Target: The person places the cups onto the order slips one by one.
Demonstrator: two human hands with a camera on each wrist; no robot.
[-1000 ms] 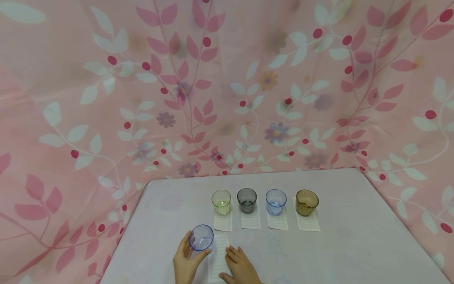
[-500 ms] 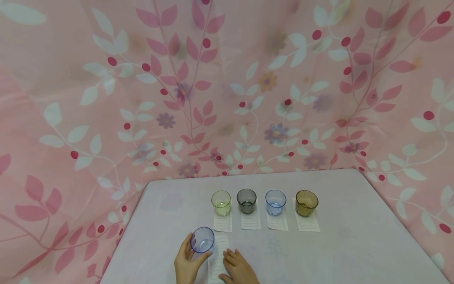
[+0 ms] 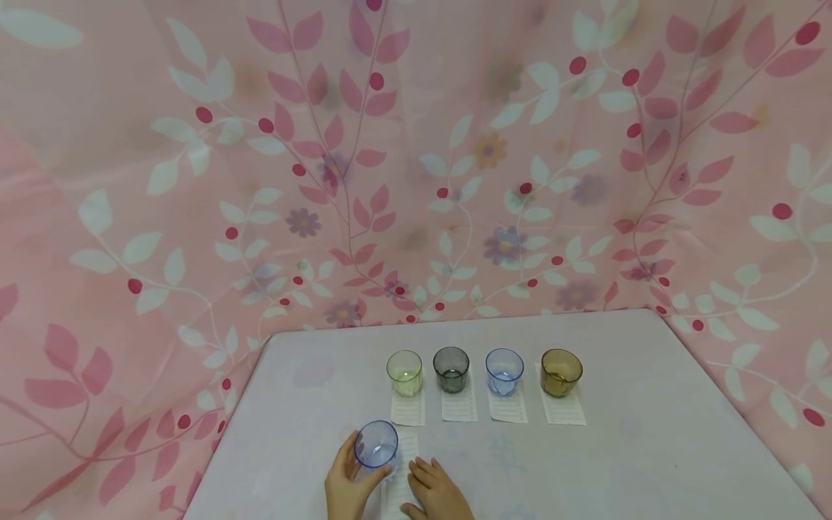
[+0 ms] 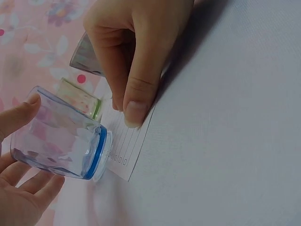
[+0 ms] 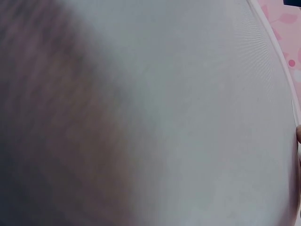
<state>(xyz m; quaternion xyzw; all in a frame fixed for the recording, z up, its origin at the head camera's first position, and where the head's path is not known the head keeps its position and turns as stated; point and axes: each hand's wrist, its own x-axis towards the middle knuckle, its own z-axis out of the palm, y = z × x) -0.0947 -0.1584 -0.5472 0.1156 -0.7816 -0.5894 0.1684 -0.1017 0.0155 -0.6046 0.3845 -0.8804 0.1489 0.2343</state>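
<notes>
My left hand grips a clear blue-tinted cup, thumb on one side and fingers on the other. In the left wrist view the cup has its blue-ringed base beside the end of a printed paper strip; whether it touches the strip I cannot tell. My right hand rests its fingertips on the paper strip in the head view. The left wrist view has the right hand with thumb and a finger down on that paper. The right wrist view catches mostly blurred tabletop.
Across the back of the table stand a green cup, a grey cup, a blue cup and an amber cup. Each has a paper strip under it. A pink leaf-patterned curtain hangs behind.
The left hand has brought its cup slightly to the right and nearer, over the paper strip. My right hand has shifted a little left along the strip. The back row stays put.
</notes>
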